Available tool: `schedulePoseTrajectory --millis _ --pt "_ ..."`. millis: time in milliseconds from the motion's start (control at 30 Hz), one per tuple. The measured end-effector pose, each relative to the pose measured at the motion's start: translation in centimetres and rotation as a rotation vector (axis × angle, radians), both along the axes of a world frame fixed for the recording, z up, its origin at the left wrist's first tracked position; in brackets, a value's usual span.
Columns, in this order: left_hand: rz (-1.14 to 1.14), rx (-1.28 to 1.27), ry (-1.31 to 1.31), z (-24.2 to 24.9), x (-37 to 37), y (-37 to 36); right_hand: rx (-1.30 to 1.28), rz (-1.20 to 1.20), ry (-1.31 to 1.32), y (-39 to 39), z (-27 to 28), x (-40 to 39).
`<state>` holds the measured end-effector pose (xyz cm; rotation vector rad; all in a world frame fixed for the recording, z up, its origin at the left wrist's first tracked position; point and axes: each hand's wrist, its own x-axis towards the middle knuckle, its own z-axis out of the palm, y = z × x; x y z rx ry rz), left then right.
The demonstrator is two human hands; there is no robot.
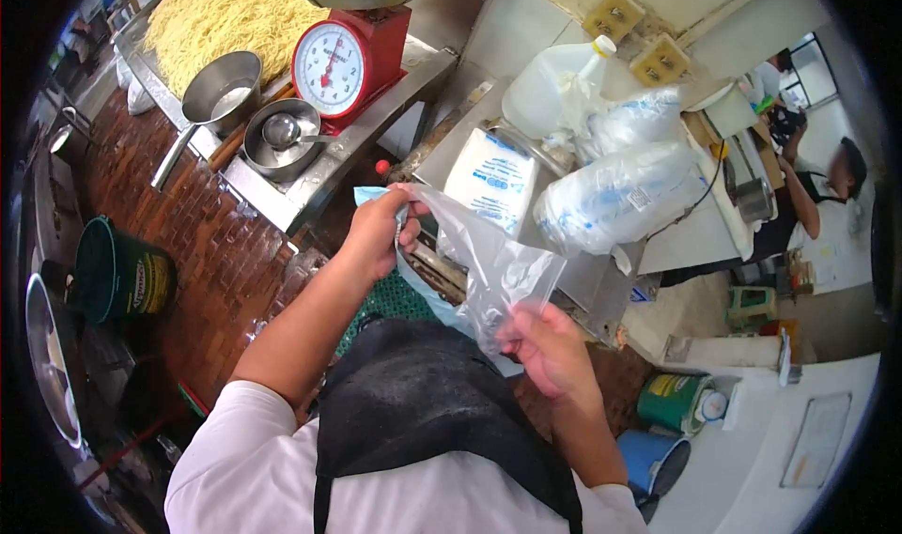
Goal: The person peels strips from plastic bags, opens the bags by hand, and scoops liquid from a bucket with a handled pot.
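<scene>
A clear plastic bag (484, 262) is stretched between my two hands in front of the black apron. My left hand (378, 229) is closed on its upper left end, along with a light blue strip of plastic (427, 294). At the bag's lower right, my right hand (550, 346) pinches the edge between thumb and fingers. Beyond the bag, a white pack with blue print (489, 179) lies on the metal counter, beside large wrapped bundles of clear bags (620, 196).
Yellow noodles (230, 22) fill a tray at the upper left, near a red scale (352, 64), a saucepan (222, 91) and a bowl with a ladle (282, 139). A plastic jug (545, 88) stands behind the bags. Another person (817, 191) is at the right.
</scene>
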<state>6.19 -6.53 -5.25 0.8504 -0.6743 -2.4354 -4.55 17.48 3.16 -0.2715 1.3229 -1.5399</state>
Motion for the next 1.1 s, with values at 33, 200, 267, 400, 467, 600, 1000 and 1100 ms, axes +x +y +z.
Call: schedulePoseTrajectory --millis 33,200,267,400,467,600,1000,1100 --pt "0.015 0.014 0.013 -0.3 0.1 0.0 0.065 -0.011 0.068 0.0 -0.1 0.0" --pt "-0.057 0.026 -0.049 -0.2 1.2 -0.5 0.067 -0.096 0.619 -0.6 -0.3 -0.9" --pt "-0.152 -0.01 -0.077 1.0 1.7 -0.1 0.062 -0.158 0.646 -1.3 -0.2 -0.8" --pt "-0.216 -0.299 -0.129 0.3 3.8 2.3 0.028 -0.248 0.793 -2.1 -1.4 -1.5" --pt "-0.354 -0.353 -0.097 1.9 4.7 3.6 0.027 -0.234 0.931 -2.4 -1.7 -1.6" --pt "-0.308 -0.751 0.197 3.6 1.7 7.4 -0.031 -0.109 1.073 -4.4 -1.1 0.8" --pt "-0.574 0.327 0.314 3.8 -0.7 4.8 -0.073 -0.204 0.11 1.1 1.5 -5.1" --pt "-0.586 0.288 0.229 3.4 -2.1 5.5 -0.048 -0.415 0.39 0.9 4.6 -5.7"
